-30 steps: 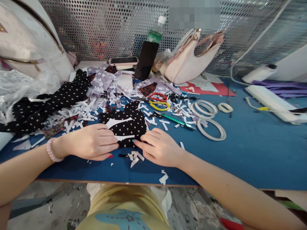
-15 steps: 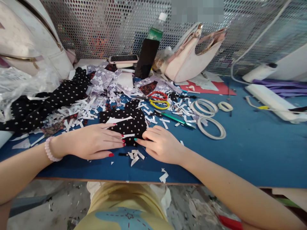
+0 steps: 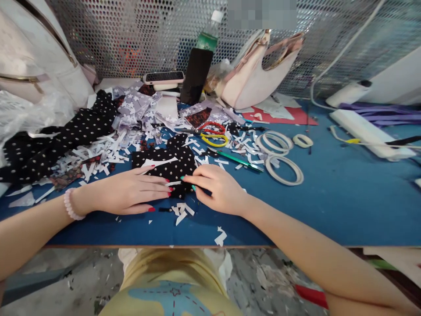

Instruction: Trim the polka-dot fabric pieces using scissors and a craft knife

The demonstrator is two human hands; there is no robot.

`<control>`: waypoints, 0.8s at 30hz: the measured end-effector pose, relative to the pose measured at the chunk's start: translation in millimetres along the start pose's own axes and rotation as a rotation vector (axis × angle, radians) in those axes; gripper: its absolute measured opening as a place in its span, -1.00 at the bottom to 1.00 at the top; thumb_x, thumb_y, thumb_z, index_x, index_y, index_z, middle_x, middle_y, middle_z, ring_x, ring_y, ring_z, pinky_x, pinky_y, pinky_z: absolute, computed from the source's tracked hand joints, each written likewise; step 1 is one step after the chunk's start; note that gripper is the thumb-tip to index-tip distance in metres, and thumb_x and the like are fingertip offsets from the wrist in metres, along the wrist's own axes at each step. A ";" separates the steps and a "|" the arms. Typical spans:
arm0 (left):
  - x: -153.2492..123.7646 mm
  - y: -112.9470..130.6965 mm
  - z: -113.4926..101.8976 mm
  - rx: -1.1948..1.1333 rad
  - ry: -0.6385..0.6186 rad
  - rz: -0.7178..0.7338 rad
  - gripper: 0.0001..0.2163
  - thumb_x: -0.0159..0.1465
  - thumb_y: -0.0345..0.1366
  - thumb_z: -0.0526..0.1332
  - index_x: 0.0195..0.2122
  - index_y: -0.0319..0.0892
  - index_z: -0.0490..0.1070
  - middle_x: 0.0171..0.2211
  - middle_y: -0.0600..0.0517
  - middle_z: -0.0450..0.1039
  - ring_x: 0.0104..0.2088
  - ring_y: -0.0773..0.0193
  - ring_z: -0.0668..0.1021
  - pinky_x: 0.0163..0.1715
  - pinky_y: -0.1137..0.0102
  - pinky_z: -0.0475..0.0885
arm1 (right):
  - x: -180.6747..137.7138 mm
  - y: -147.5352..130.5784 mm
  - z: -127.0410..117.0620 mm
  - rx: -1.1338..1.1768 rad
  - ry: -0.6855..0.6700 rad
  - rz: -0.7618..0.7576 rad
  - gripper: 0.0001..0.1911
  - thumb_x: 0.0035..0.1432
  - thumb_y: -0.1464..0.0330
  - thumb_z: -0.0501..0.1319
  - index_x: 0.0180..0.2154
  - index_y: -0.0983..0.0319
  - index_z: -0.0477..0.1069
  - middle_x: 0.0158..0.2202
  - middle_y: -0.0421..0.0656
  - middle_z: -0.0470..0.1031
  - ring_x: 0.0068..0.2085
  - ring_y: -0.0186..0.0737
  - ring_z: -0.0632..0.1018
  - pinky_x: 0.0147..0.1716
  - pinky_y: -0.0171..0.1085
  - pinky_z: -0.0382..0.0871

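Note:
A small piece of black fabric with white dots (image 3: 171, 164) lies on the blue table (image 3: 345, 202) in front of me. My left hand (image 3: 130, 193) lies flat on its near left part, fingers stretched out and pressing down. My right hand (image 3: 217, 188) is at the fabric's near right edge, its thumb and fingertips pinched on that edge. A white paper strip shows between the two hands.
White paper scraps (image 3: 98, 153) litter the table. Red and yellow scissors (image 3: 215, 134), a green pen (image 3: 240, 161) and several tape rings (image 3: 284, 169) lie beyond the fabric. More dotted cloth (image 3: 59, 140) is at left. A bottle (image 3: 199, 66), phone (image 3: 163, 77) and pink bag (image 3: 253, 81) stand by the mesh wall.
My left hand has flattened and slid right over the fabric. My right hand has moved up to the fabric's edge and pinched it. The view has shifted slightly.

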State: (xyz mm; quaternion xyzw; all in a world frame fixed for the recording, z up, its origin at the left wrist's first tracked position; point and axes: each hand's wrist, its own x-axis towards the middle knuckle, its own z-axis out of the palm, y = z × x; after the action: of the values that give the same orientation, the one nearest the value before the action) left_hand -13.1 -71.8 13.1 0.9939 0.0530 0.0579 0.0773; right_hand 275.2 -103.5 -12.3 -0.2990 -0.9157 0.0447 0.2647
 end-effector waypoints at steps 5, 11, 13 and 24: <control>2.3 0.5 4.4 0.026 0.009 -0.001 -0.65 0.42 -0.26 0.08 0.19 -0.21 0.34 0.21 -0.07 0.37 0.27 0.13 0.33 0.39 0.19 -0.13 | 5.4 -2.6 6.1 0.212 -0.003 0.147 -0.87 0.23 0.44 0.17 -0.24 0.25 0.50 -0.28 -0.09 0.45 -0.24 -0.20 0.48 -0.21 -0.20 0.40; 6.7 2.1 3.6 0.019 0.042 0.009 -0.66 0.40 -0.26 0.12 0.16 -0.24 0.37 0.16 -0.14 0.42 0.21 0.12 0.41 0.35 0.19 0.07 | 9.7 -9.2 9.0 0.326 0.038 0.168 -0.86 0.24 0.49 0.16 -0.32 0.22 0.47 -0.29 -0.13 0.52 -0.24 -0.24 0.51 -0.18 -0.21 0.40; 7.9 2.4 3.3 0.020 0.041 0.015 -0.66 0.41 -0.24 0.10 0.15 -0.23 0.39 0.15 -0.15 0.43 0.20 0.13 0.43 0.33 0.20 0.10 | 10.5 -11.4 8.1 0.384 0.030 0.186 -0.86 0.25 0.49 0.15 -0.30 0.21 0.46 -0.28 -0.15 0.56 -0.23 -0.25 0.54 -0.17 -0.23 0.40; 8.7 1.2 4.4 0.036 0.032 0.040 -0.68 0.41 -0.27 0.11 0.15 -0.21 0.38 0.18 -0.10 0.40 0.21 0.16 0.40 0.37 0.23 -0.03 | 13.0 -15.9 -0.3 0.629 -0.084 0.294 -0.73 0.30 0.48 -0.01 -0.05 0.22 0.38 -0.28 -0.21 0.61 -0.43 -0.38 0.49 -0.37 -0.33 0.35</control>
State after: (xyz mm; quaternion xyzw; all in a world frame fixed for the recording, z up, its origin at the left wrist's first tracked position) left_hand -3.8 -72.6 9.9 0.9950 0.0356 0.0741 0.0574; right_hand 258.2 -109.1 -2.2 -0.3295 -0.8144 0.3746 0.2965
